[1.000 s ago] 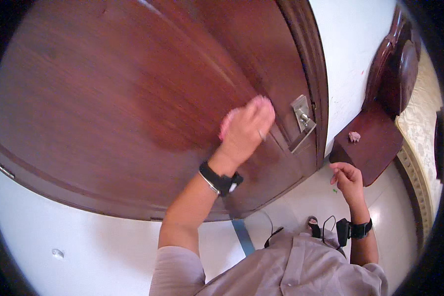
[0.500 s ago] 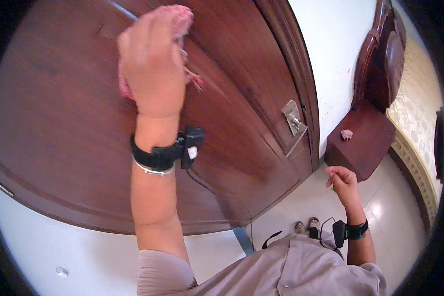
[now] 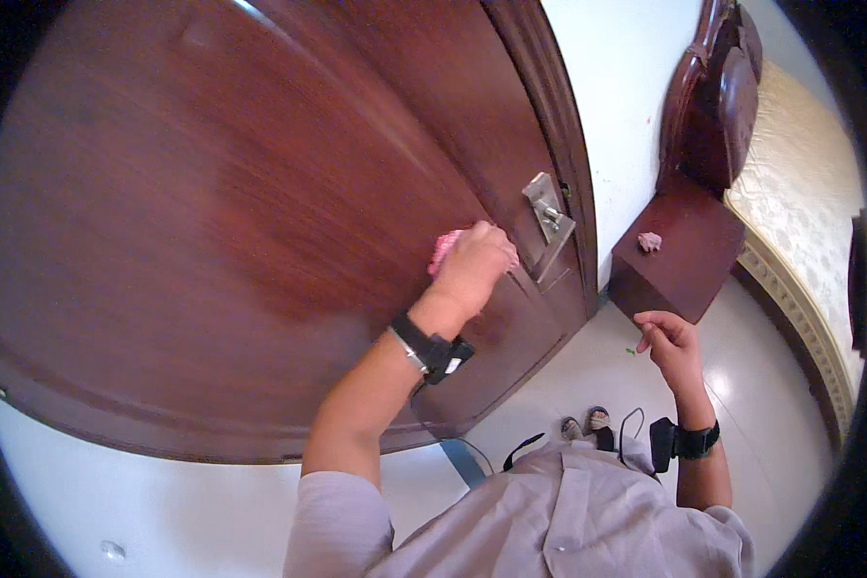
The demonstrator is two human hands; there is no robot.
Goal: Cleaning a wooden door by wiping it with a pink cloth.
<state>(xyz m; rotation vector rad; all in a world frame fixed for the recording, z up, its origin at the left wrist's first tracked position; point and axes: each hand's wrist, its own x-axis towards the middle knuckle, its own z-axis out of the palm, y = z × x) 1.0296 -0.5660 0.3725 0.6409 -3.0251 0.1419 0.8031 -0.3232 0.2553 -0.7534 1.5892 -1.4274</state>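
Pink cloth (image 3: 443, 249): just left of the door handle (image 3: 549, 214), between left hand (image 3: 474, 265) and door (image 3: 212, 193); bunched, long axis hidden.
Left hand: nearer, gripping the cloth from above, fingers angled toward the handle.
Right hand (image 3: 671, 347): below and right of the handle, loosely curled, nothing visible inside.

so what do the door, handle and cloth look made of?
Door: probably wood, reddish-brown, semi-gloss; streaky grain, pale highlights.
Handle: likely silvery metal; bright glints, but solid or plated is unclear.
Cloth: soft pink textile, apparently matte; bunched under the left hand, fibre unclear.
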